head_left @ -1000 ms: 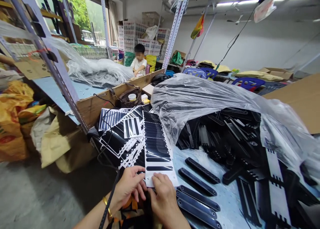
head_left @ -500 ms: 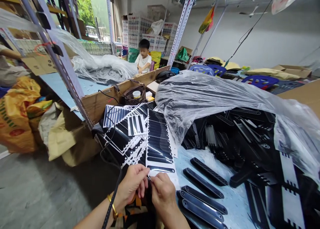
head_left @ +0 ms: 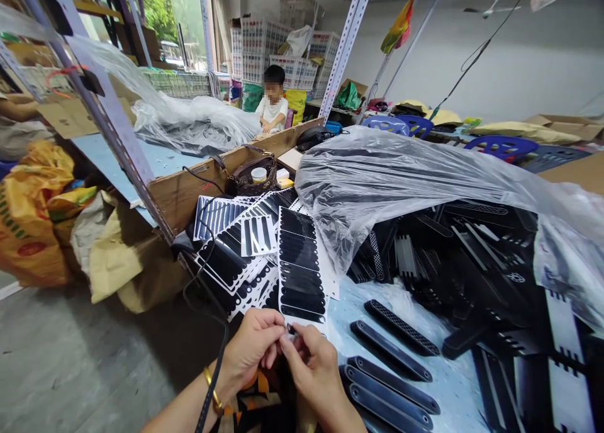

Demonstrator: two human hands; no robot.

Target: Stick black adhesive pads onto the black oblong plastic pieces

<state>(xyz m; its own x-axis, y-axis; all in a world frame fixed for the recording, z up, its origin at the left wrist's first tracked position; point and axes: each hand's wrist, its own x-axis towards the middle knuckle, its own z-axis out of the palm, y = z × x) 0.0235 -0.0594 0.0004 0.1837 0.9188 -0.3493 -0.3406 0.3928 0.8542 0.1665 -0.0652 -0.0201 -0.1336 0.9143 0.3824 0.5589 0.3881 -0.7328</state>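
Note:
My left hand (head_left: 257, 342) is closed in a pinch, a gold bangle on its wrist. Against it, my right hand (head_left: 315, 360) also pinches with thumb and forefinger. Between the fingertips shows a small dark piece (head_left: 290, 327); the rest of it is hidden, so I cannot tell its kind. Just beyond the fingers lies a long white sheet (head_left: 309, 328) with rows of black rounded strips (head_left: 302, 263), which look like stickers. To the right of my right hand, several long black handle-like parts (head_left: 391, 351) lie on the light blue tabletop (head_left: 349, 294).
More strip sheets (head_left: 226, 257) lie piled to the left, beside a brown bag (head_left: 255, 172). Clear plastic film (head_left: 377, 175) partly covers a heap of black parts (head_left: 425, 263). A cable (head_left: 219, 364) crosses my left forearm. Behind a wooden board (head_left: 184, 191) sits a person (head_left: 272, 109).
My right hand has turned, thumb and forefinger showing more, and a small dark piece now shows between the fingertips. The view has shifted slightly. The person in back has shifted their arms.

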